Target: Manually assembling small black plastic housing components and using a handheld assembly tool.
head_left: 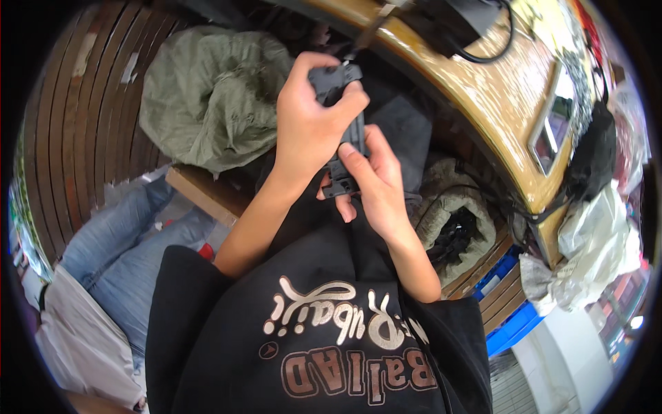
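Observation:
I hold a long black plastic part [354, 132] with wider blocky ends above my lap. My left hand [314, 114] is closed around its far end, thumb pressed across the top. Closer to my body, my right hand [378, 181] grips the near end, its thumb on the upper face and fingertips showing beneath. A thin metal tip [350, 56] shows just beyond the far end of the part; whether they touch I cannot tell. Dark cloth [400, 134] lies behind the hands.
A yellowish table [476, 114] under clear film bears a phone [554, 124] and a black device [448, 26] with a cable. Green sacks stand left [214, 96] and right [476, 245], the right one holding dark pieces. Another person's jeans [131, 234] show at left; a white plastic bag [596, 238] hangs right.

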### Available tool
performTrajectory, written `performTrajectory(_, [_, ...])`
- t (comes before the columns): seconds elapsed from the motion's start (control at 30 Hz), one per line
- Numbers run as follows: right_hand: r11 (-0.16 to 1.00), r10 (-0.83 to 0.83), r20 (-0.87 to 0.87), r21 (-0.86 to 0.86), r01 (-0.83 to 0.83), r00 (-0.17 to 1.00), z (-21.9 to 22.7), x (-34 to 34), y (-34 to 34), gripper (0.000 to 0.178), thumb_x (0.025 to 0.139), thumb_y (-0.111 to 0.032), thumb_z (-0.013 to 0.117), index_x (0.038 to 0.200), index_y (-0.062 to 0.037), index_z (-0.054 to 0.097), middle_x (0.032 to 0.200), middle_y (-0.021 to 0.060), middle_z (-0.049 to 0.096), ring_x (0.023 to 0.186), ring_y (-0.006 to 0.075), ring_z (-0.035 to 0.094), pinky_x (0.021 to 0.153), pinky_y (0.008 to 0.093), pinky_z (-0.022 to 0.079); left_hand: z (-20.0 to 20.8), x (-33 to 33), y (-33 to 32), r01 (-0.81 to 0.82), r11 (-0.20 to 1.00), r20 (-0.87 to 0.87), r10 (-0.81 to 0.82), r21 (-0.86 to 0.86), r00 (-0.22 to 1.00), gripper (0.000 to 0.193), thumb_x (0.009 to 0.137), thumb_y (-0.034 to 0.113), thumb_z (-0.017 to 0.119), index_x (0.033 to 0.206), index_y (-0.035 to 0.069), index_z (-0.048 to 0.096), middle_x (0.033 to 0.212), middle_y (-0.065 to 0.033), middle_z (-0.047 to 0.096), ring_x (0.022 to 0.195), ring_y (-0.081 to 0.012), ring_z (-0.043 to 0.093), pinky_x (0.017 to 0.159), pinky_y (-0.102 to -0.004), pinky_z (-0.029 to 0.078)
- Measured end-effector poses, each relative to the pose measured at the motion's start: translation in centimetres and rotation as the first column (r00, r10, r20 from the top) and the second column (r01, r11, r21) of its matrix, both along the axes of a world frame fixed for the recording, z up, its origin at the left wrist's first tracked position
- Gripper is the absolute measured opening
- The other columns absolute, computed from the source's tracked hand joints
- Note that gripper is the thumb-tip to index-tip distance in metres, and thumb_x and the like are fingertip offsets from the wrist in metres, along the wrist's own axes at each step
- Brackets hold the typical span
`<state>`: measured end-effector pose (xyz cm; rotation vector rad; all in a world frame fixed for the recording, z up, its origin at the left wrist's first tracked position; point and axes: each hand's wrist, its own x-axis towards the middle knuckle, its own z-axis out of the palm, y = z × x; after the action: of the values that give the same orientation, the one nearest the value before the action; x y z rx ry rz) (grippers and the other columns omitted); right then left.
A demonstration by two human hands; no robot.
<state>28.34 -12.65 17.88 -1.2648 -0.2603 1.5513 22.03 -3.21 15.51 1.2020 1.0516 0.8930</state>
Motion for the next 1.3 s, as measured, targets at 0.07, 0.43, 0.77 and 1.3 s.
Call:
performTrajectory(0.07, [0.998, 0.067, -0.018, -0.020, -0.068, 0.998, -1.0, 1.2, -2.0, 0.017, 0.091, -0.017, 0.044, 0.097, -0.0028, 0.038, 0.063, 0.0099, 0.055, 0.038, 0.0104, 0.049, 0.028, 0.0189, 0.030, -0.9, 0.3, -2.3, 0.026, 0.996, 0.086, -0.019, -0.086, 0.996, 0.023, 0.074, 0.004, 0.062, 0.091, 0.000, 0.046, 0.071, -0.0027, 0.053, 0.062, -0.0058, 0.049, 0.054, -0.0213, 0.042])
performTrajectory(0.43, [0.403, -0.696, 0.712, 0.277, 0.872, 0.096, -11.8, 7.6, -25.7, 0.013, 0.092, -0.017, 0.040, 0.094, -0.0066, 0.032, 0.074, 0.0112, 0.054, 0.044, 0.0125, 0.048, 0.033, 0.0216, 0.036, -7.3, 1.3, -7.5, 0.457, 0.779, -0.125, -0.552, -0.430, 0.824, 0.029, 0.085, 0.022, 0.056, 0.102, 0.005, 0.040, 0.075, -0.0061, 0.059, 0.050, -0.0056, 0.046, 0.044, -0.0177, 0.036])
performTrajectory(0.77, [0.079, -0.556, 0.790, -0.259, 0.963, 0.258, -22.8, 13.1, -41.9, 0.051, 0.086, -0.026, 0.049, 0.125, -0.0058, 0.023, 0.083, 0.0200, 0.057, 0.043, 0.0219, 0.055, 0.035, 0.0303, 0.046, -7.5, 2.1, -5.5, 0.421, 0.822, -0.306, -0.543, -0.384, 0.782, 0.028, 0.088, 0.024, 0.051, 0.103, 0.003, 0.038, 0.075, -0.0078, 0.058, 0.049, -0.0080, 0.047, 0.045, -0.0196, 0.037])
performTrajectory(1.3, [0.852, -0.367, 0.920, 0.393, 0.347, -0.140, 5.1, 18.9, -13.7, 0.015, 0.079, 0.004, 0.052, 0.093, 0.0000, 0.054, 0.086, 0.0084, 0.054, 0.073, 0.0136, 0.053, 0.067, 0.0245, 0.044, -2.4, -10.2, 8.7, -0.369, 0.852, -0.083, 0.427, 0.371, 0.901, 0.023, 0.087, 0.024, 0.053, 0.097, 0.006, 0.042, 0.073, -0.0034, 0.054, 0.050, -0.0045, 0.040, 0.041, -0.0178, 0.029])
